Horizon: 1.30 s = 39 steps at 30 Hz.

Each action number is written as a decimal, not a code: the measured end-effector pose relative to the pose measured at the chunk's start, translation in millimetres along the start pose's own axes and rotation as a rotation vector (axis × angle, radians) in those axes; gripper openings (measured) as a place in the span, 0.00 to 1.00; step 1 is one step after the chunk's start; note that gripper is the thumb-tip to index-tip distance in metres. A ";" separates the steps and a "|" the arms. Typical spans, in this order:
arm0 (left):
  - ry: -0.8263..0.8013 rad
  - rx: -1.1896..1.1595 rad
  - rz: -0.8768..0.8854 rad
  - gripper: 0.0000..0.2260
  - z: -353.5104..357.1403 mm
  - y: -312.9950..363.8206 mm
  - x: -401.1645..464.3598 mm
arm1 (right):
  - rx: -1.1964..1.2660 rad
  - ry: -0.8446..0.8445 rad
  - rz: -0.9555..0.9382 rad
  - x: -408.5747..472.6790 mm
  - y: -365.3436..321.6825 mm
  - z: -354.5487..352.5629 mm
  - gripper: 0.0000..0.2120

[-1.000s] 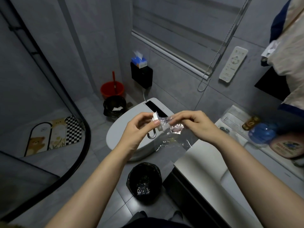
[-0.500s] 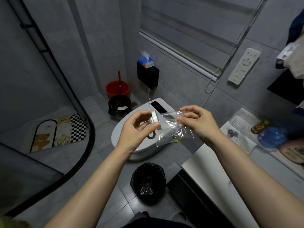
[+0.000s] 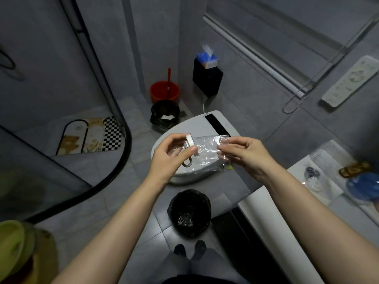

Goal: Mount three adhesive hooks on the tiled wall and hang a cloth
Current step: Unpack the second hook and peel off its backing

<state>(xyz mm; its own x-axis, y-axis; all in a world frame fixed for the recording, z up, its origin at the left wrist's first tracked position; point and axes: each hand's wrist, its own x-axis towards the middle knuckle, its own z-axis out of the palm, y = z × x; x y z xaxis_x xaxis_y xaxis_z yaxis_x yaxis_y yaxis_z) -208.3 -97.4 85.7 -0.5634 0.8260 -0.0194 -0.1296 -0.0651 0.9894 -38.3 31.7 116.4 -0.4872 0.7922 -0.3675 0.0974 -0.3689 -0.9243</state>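
Left hand (image 3: pixel 170 156) pinching white adhesive hook (image 3: pixel 190 149) between thumb and curled fingers — metal loop hanging below, right hand (image 3: pixel 244 154) fingertips clamped on clear plastic bag (image 3: pixel 209 154), both above closed toilet lid (image 3: pixel 196 128).

The left hand (image 3: pixel 171 155) covers most of the adhesive hook (image 3: pixel 190 149) — only its disc rim and lower loop show. Small items (image 3: pixel 311 175) on the tabletop (image 3: pixel 264 203) are too blurred to name. A green object (image 3: pixel 18 244) is cut off at the lower left corner.
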 end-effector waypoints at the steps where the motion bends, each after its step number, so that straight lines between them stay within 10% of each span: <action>1: 0.015 -0.005 -0.011 0.16 -2.3 -2.9 0.0 | -0.037 -0.017 0.001 3.8 2.7 1.1 0.07; 11: 0.309 -0.045 -0.170 0.15 -33.8 -57.1 -4.1 | -0.156 0.083 0.113 66.3 67.8 10.5 0.06; 26: 0.323 -0.418 -0.736 0.03 -42.6 -200.9 1.7 | -0.093 0.269 0.701 138.0 247.5 -6.9 0.09; 39: 0.351 -0.339 -0.892 0.06 -61.1 -317.5 -5.0 | -0.426 0.380 0.665 169.4 360.0 -16.1 0.08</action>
<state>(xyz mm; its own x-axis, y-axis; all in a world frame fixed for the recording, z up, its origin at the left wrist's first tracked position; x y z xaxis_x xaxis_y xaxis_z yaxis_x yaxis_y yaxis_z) -214.1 -115.0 -237.1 -0.3487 0.4438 -0.8255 -0.8136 0.2938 0.5017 -71.7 40.9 -280.3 0.1006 0.6134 -0.7833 0.6118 -0.6590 -0.4375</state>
